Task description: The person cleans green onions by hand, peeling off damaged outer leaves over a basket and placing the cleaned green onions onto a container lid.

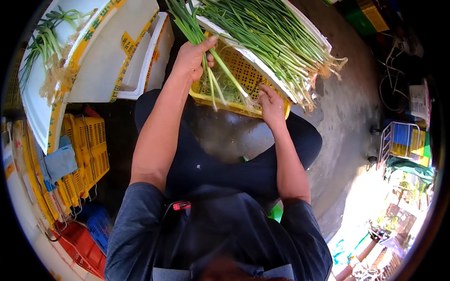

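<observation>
My left hand (195,58) is wrapped round a small bunch of green onions (225,77), whose white, rooted ends hang down to the right. Close to those roots is my right hand (270,103), its fingers drawn together; whether anything is between them is too small to tell. Under both hands stands a yellow perforated basket (241,61) with thin pale trimmings inside. A large pile of green onions (276,42) lies in a white foam box across the basket's far side, with roots over the right end.
Upper left, a white foam lid (35,100) bears a few more green onions (49,42), beside another foam box (140,84). Yellow crates (89,150) and a red crate (82,248) stand at left. A metal trolley (398,140) is at right, with part of another person at lower right.
</observation>
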Demonstrator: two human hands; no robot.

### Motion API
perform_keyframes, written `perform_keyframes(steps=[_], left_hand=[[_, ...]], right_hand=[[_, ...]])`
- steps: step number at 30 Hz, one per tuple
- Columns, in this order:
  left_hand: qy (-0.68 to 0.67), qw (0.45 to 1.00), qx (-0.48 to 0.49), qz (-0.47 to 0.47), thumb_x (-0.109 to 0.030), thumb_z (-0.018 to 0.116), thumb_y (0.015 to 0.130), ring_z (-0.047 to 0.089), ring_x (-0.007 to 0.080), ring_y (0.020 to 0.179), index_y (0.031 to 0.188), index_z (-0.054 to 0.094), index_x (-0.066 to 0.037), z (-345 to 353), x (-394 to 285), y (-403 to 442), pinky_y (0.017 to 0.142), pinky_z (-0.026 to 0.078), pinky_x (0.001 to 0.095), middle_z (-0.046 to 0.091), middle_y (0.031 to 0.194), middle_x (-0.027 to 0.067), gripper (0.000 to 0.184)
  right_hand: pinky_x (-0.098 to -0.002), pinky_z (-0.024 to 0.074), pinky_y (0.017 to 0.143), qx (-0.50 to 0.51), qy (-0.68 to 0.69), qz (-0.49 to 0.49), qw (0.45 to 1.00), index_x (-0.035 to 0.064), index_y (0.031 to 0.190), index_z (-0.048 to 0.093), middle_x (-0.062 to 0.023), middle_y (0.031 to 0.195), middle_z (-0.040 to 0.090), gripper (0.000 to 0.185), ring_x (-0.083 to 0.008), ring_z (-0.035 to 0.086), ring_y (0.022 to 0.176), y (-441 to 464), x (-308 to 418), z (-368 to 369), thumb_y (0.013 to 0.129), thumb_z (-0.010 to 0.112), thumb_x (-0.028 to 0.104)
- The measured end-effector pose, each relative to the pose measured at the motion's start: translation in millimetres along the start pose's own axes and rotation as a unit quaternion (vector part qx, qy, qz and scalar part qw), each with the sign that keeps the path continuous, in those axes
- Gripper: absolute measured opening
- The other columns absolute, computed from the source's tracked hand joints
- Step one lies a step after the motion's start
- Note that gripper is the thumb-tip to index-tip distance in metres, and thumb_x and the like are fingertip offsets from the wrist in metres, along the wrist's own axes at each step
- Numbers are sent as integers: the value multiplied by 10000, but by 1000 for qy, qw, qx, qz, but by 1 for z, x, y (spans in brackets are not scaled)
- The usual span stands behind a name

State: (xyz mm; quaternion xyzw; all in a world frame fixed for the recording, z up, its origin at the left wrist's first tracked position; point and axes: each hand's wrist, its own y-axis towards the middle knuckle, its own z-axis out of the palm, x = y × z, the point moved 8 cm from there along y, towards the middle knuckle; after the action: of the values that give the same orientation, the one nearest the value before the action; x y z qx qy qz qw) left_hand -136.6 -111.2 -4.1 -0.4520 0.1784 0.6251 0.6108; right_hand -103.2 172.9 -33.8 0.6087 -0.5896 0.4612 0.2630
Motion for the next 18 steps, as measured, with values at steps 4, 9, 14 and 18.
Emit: perform_keyframes(steps=[4,9,14,18], left_hand=[[2,1000,-5,9,-258,828,825,563,151,556,935,619,-29,8,9,4,477,472,319,595,772,64,329],[14,999,-40,1,-291,834,816,545,171,462,924,634,4,4,14,0,423,443,308,576,601,72,372],[43,999,-18,-23,-294,833,828,545,146,541,925,602,-31,4,14,-4,449,470,319,576,779,57,363],[66,997,-21,-44,-285,811,853,527,146,534,916,593,-36,6,18,-2,453,467,322,569,780,50,336]], right_hand=[[-326,506,768,-28,-11,-151,988,-15,1156,667,-154,975,697,269,-235,677,859,-6,56,7,954,622,158],[-370,510,747,-34,-96,-209,973,-25,1014,684,-189,914,670,217,-345,658,833,-3,95,35,888,687,151],[-353,502,701,35,-25,-171,984,-22,969,690,-155,810,663,172,-273,633,713,-4,88,45,915,623,128],[-260,445,627,61,100,-58,991,-7,966,671,-24,762,629,160,-110,553,659,5,55,48,964,593,132]])
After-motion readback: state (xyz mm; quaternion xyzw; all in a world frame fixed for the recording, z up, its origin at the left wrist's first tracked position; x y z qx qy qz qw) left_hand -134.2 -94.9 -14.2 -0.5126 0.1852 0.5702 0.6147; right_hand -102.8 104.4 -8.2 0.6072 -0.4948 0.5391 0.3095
